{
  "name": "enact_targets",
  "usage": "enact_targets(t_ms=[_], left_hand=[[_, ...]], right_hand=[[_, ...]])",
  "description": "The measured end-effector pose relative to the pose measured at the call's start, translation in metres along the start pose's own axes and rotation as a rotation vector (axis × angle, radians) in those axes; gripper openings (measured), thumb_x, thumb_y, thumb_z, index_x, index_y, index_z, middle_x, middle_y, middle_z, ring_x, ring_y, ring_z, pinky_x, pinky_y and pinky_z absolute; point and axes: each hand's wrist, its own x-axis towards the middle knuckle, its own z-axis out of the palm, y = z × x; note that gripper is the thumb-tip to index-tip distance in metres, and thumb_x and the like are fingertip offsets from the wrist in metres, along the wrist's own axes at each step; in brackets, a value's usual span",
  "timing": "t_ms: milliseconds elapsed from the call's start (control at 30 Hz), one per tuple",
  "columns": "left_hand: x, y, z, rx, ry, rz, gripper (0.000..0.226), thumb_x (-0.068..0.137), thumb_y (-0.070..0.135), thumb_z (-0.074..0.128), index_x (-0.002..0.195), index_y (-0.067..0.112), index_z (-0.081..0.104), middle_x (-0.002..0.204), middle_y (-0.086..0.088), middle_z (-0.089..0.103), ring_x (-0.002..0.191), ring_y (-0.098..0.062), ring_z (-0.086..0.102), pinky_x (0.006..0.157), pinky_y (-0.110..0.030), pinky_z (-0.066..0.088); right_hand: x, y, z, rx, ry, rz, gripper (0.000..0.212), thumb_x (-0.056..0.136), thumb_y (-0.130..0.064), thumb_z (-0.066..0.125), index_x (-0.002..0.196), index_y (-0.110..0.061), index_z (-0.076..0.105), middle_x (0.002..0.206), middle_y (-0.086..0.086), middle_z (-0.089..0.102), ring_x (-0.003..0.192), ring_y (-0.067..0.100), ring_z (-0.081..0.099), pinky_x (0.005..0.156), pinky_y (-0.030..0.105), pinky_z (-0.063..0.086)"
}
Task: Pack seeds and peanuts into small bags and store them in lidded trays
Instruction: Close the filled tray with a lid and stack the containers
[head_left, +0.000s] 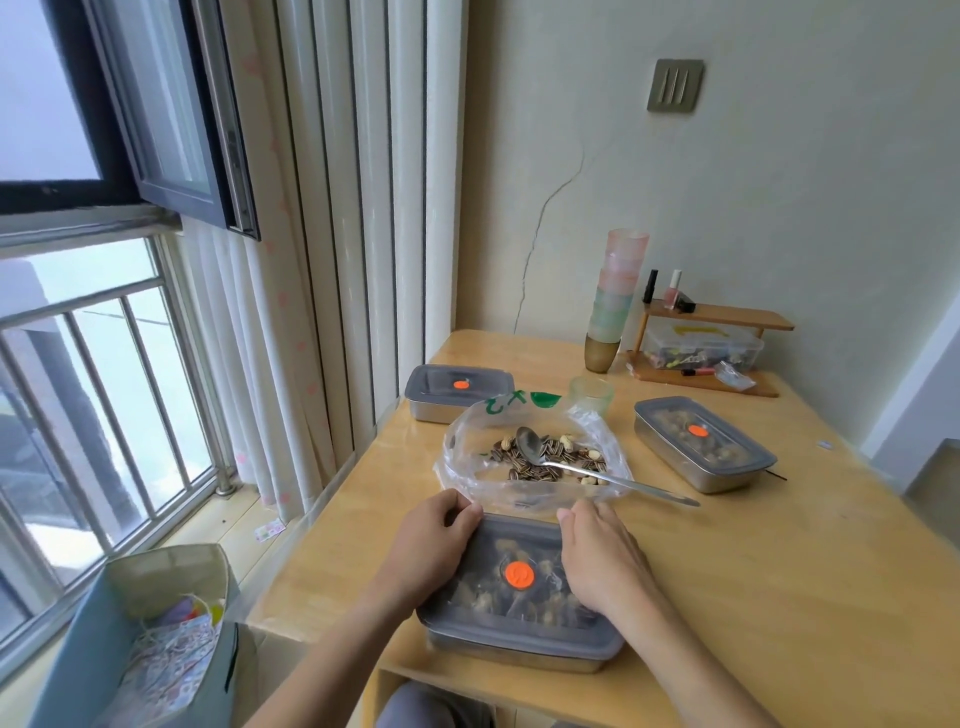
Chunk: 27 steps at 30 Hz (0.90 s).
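Wooden table by the window, filled tray at its near edge: left hand curls its fingers over a far corner of the lid, right hand presses flat, looks like lid-sealing, next push every edge down.

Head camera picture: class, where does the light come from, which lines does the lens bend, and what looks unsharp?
In the head view, daylight enters from the window on the left, its panes washed out; the wide lens tilts the curtain folds and bends the table edge; shadows are soft; what lies under the near lid looks hazy.
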Motion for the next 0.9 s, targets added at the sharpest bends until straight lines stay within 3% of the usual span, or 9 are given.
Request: enact_targets(t_ms=[267,467,567,633,700,767,833,900], left_hand=[[0.001,-0.002,0.001,0.011,0.016,0.035,0.021,0.102,0.032,0.058,0.087,0.020,0.064,0.084,0.006,0.070,0.077,-0.005,0.062,0.062,-0.012,0.042],[0.000,0.003,0.000,0.064,0.023,0.075,0.021,0.104,0.030,0.056,0.087,0.020,0.061,0.082,0.007,0.067,0.073,-0.004,0.060,0.060,-0.012,0.042],[-0.003,0.006,0.004,0.226,0.073,0.138,0.023,0.107,0.033,0.049,0.090,0.019,0.058,0.084,0.007,0.063,0.076,-0.009,0.058,0.062,-0.020,0.040],[-0.005,0.009,0.008,0.444,0.113,0.178,0.027,0.109,0.035,0.040,0.091,0.017,0.049,0.086,0.003,0.057,0.078,-0.020,0.056,0.066,-0.032,0.039],[-0.007,0.013,0.012,0.650,0.090,0.195,0.024,0.110,0.031,0.030,0.091,0.018,0.040,0.092,-0.001,0.054,0.085,-0.028,0.059,0.069,-0.038,0.039],[-0.009,0.020,0.016,0.710,0.030,0.148,0.022,0.109,0.030,0.027,0.098,0.018,0.041,0.106,-0.006,0.057,0.099,-0.033,0.060,0.078,-0.039,0.047],[-0.011,0.025,0.022,0.718,-0.015,0.081,0.036,0.108,0.043,0.027,0.112,0.015,0.048,0.120,-0.009,0.056,0.115,-0.034,0.055,0.093,-0.044,0.048],[-0.012,0.027,0.028,0.724,-0.006,0.025,0.054,0.104,0.060,0.027,0.120,0.014,0.049,0.129,-0.008,0.054,0.125,-0.031,0.049,0.098,-0.045,0.045]], right_hand=[[0.005,0.000,0.000,-0.073,-0.044,-0.019,0.037,0.112,-0.042,0.020,0.099,-0.017,0.045,0.099,0.000,0.051,0.084,0.022,0.052,0.074,0.037,0.042],[0.001,0.000,0.003,-0.094,0.053,-0.047,0.036,0.112,-0.042,0.022,0.095,-0.018,0.043,0.097,-0.001,0.053,0.079,0.021,0.052,0.069,0.034,0.040],[-0.002,-0.001,0.003,-0.114,0.111,-0.063,0.037,0.112,-0.043,0.024,0.102,-0.017,0.049,0.105,0.001,0.057,0.086,0.022,0.060,0.071,0.035,0.045],[-0.003,-0.002,0.002,-0.147,0.141,-0.080,0.039,0.111,-0.044,0.026,0.112,-0.016,0.053,0.111,0.003,0.060,0.094,0.024,0.063,0.076,0.036,0.048],[-0.004,-0.004,0.002,-0.190,0.148,-0.092,0.041,0.112,-0.042,0.026,0.119,-0.014,0.055,0.117,0.005,0.061,0.102,0.025,0.063,0.084,0.037,0.049],[-0.005,-0.009,0.003,-0.249,0.151,-0.091,0.041,0.113,-0.037,0.025,0.125,-0.012,0.056,0.124,0.007,0.060,0.110,0.026,0.062,0.089,0.037,0.048],[-0.006,-0.014,0.003,-0.291,0.126,-0.064,0.041,0.114,-0.034,0.022,0.129,-0.012,0.054,0.130,0.010,0.059,0.117,0.028,0.059,0.093,0.038,0.047],[-0.005,-0.019,0.004,-0.310,0.085,-0.026,0.044,0.114,-0.036,0.020,0.130,-0.012,0.052,0.132,0.012,0.058,0.121,0.030,0.057,0.093,0.041,0.048]])
